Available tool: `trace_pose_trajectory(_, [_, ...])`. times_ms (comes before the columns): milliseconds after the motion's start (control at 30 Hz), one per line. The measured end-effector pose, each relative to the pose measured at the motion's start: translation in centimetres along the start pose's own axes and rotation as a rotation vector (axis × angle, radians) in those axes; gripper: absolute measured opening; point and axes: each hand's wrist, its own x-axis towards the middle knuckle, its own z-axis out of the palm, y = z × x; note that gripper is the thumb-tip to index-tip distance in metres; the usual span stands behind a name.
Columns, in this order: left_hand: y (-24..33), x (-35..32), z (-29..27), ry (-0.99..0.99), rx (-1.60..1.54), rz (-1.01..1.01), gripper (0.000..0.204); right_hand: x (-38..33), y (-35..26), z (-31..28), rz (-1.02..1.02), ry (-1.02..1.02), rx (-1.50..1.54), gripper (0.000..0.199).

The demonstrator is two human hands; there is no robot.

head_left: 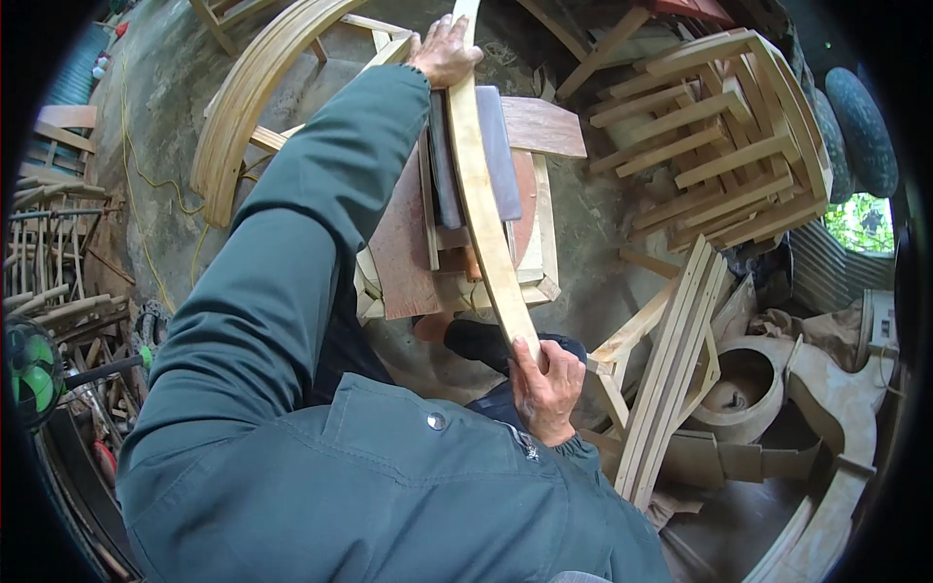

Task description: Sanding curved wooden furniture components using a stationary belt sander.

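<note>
A long, slightly curved strip of pale wood [474,185] runs from far to near in front of me. My left arm is stretched out, and my left hand [444,51] grips the strip toward its far end. At the near end my right hand [546,389] is closed round the wood, thumb on top. Midway, the strip passes over a flat grey surface [500,155] between upright sides. This sits on a low wooden stand with a reddish-brown board [403,262]. The strip covers part of the grey surface, so I cannot tell whether they touch.
Several curved wooden pieces [238,107] stand bundled at the far left. Slatted wooden frames [724,136] are stacked at the far right. Closer on the right, long straight wooden strips [666,379] lean beside a round drum-like housing [734,389]. A green-bladed fan [37,374] stands left; a yellow cord [136,204] crosses the floor.
</note>
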Motion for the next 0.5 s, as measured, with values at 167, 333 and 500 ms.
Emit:
trace_pose_trajectory(167, [-5.8,6.6,1.5,0.007,0.127,0.401,0.055,5.0,-0.1,2.0,-0.034,0.016,-0.032,0.058])
trace_pose_trajectory(333, [-9.6,10.7,-1.4,-0.064,0.123,0.279,0.049,9.7,-1.6,4.4,-0.068,0.026,0.004,0.054])
trace_pose_trajectory(500, [-3.3,9.1,-4.5,-0.066,-0.213,-0.025,0.051,13.3,-0.7,6.2,-0.048,0.028,-0.045,0.055])
